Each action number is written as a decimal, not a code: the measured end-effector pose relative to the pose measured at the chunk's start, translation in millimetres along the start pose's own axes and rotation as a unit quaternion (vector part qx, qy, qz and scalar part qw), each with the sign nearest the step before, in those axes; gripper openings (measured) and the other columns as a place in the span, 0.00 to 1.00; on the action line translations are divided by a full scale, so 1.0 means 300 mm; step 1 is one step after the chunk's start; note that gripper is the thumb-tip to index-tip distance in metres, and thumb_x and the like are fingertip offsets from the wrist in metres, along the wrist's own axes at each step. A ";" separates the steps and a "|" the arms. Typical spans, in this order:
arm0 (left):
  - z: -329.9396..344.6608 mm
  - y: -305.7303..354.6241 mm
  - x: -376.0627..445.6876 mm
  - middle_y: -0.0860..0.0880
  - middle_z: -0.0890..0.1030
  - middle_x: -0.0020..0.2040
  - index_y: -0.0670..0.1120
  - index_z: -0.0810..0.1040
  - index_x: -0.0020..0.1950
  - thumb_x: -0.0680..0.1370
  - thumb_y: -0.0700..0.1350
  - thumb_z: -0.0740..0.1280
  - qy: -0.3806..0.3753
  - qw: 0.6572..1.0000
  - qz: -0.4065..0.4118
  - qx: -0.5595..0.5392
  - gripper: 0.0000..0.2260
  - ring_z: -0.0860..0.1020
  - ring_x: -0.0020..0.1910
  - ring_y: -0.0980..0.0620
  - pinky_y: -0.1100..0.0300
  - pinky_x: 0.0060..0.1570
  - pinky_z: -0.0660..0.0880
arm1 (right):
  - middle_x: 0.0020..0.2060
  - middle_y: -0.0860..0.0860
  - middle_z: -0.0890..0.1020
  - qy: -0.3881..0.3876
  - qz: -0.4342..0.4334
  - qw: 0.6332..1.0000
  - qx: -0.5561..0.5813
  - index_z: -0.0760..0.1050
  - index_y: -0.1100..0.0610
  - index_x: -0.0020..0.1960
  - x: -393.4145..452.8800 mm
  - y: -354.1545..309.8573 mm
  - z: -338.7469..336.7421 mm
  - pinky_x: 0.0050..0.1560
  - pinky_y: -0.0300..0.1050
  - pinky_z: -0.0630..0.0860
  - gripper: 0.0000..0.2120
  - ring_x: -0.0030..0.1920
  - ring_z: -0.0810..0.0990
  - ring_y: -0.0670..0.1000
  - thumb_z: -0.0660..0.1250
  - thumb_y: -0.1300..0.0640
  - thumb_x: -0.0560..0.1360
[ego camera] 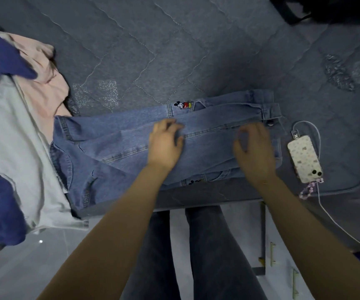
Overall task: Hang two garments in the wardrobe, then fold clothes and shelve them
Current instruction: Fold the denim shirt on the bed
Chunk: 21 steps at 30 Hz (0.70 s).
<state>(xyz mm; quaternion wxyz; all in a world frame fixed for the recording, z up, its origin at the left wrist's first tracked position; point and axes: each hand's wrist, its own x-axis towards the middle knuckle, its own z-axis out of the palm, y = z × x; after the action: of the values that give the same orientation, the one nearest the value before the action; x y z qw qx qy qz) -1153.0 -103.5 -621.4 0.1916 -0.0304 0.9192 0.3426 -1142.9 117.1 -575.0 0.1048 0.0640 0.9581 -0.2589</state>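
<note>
A blue denim jacket (114,146) with a small cartoon mouse patch lies flat across the near edge of the grey quilted bed (174,50), sleeves folded in over its body. My left hand (166,144) rests on the middle of the denim with its fingers loosely bent. My right hand (254,152) hovers over the jacket's right end near the metal button, fingers curled and holding nothing. To the left lies a pile of clothes: a light grey garment (12,137), a pink one (45,87) and dark blue pieces (6,59).
A phone (304,159) in a patterned case with a bead strap lies on the bed right of the jacket, with a white cable running off the edge. A black bag (326,9) sits at the far right corner. My legs stand against the bed; drawers with gold handles (273,254) are below right.
</note>
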 end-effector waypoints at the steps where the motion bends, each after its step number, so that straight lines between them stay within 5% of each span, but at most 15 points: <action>1: 0.033 0.027 0.027 0.42 0.72 0.68 0.43 0.77 0.64 0.79 0.43 0.65 0.000 0.999 0.031 0.018 0.14 0.67 0.69 0.42 0.49 0.68 0.63 | 0.60 0.63 0.75 -0.016 -0.050 0.999 -0.005 0.73 0.66 0.62 0.023 -0.011 0.033 0.64 0.53 0.68 0.14 0.63 0.72 0.61 0.63 0.62 0.78; 3: 0.105 0.057 0.084 0.42 0.63 0.76 0.46 0.69 0.73 0.82 0.48 0.61 -0.016 0.994 0.075 0.082 0.20 0.59 0.75 0.42 0.45 0.73 0.55 | 0.73 0.60 0.66 -0.048 -0.102 0.989 -0.093 0.64 0.63 0.74 0.099 0.018 0.105 0.76 0.54 0.54 0.22 0.75 0.62 0.58 0.58 0.58 0.82; 5: 0.168 0.040 0.130 0.47 0.45 0.80 0.52 0.50 0.80 0.83 0.57 0.52 -0.084 0.977 0.061 0.186 0.26 0.44 0.79 0.46 0.40 0.75 0.41 | 0.78 0.55 0.55 -0.077 -0.078 0.975 -0.195 0.53 0.59 0.79 0.183 0.104 0.168 0.77 0.54 0.40 0.26 0.79 0.51 0.55 0.52 0.51 0.84; 7: 0.216 -0.002 0.160 0.51 0.32 0.78 0.56 0.34 0.77 0.82 0.63 0.44 -0.153 0.953 0.032 0.260 0.29 0.33 0.77 0.49 0.35 0.70 0.32 | 0.79 0.52 0.50 -0.098 -0.055 0.963 -0.245 0.47 0.55 0.80 0.237 0.215 0.195 0.75 0.54 0.35 0.28 0.79 0.46 0.54 0.47 0.45 0.84; 11: 0.250 -0.028 0.213 0.54 0.22 0.72 0.60 0.22 0.69 0.79 0.67 0.39 -0.224 0.937 0.002 0.270 0.29 0.26 0.73 0.49 0.32 0.65 0.27 | 0.79 0.49 0.50 -0.109 -0.067 0.950 -0.285 0.45 0.54 0.80 0.249 0.312 0.229 0.75 0.57 0.32 0.30 0.79 0.47 0.52 0.45 0.42 0.83; 17: 0.189 0.059 0.234 0.52 0.26 0.75 0.56 0.31 0.77 0.79 0.67 0.44 -0.299 0.909 -0.038 0.287 0.33 0.27 0.74 0.47 0.30 0.68 0.32 | 0.79 0.51 0.52 -0.116 -0.061 0.983 -0.127 0.50 0.56 0.79 0.241 0.270 0.161 0.75 0.53 0.30 0.27 0.79 0.46 0.52 0.54 0.52 0.83; 19: 0.160 0.114 0.241 0.48 0.40 0.80 0.53 0.45 0.79 0.78 0.67 0.53 -0.250 0.929 -0.039 0.269 0.35 0.38 0.78 0.44 0.33 0.70 0.35 | 0.76 0.52 0.61 -0.110 -0.017 0.990 0.088 0.61 0.59 0.76 0.175 0.253 0.084 0.78 0.48 0.46 0.23 0.77 0.56 0.51 0.58 0.63 0.82; 21: 0.133 0.200 0.271 0.46 0.64 0.74 0.51 0.63 0.73 0.75 0.62 0.61 -0.132 0.968 -0.003 0.215 0.30 0.59 0.74 0.43 0.37 0.72 0.42 | 0.68 0.52 0.74 -0.056 0.082 0.958 0.271 0.72 0.62 0.69 0.068 0.247 0.008 0.70 0.43 0.67 0.17 0.69 0.71 0.50 0.58 0.68 0.81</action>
<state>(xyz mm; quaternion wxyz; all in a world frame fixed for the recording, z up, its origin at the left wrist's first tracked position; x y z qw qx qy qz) -1226.0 -25.9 -642.2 0.3138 0.0543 0.9379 0.1374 -1149.2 180.9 -617.8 0.1580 0.1542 0.8361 -0.5021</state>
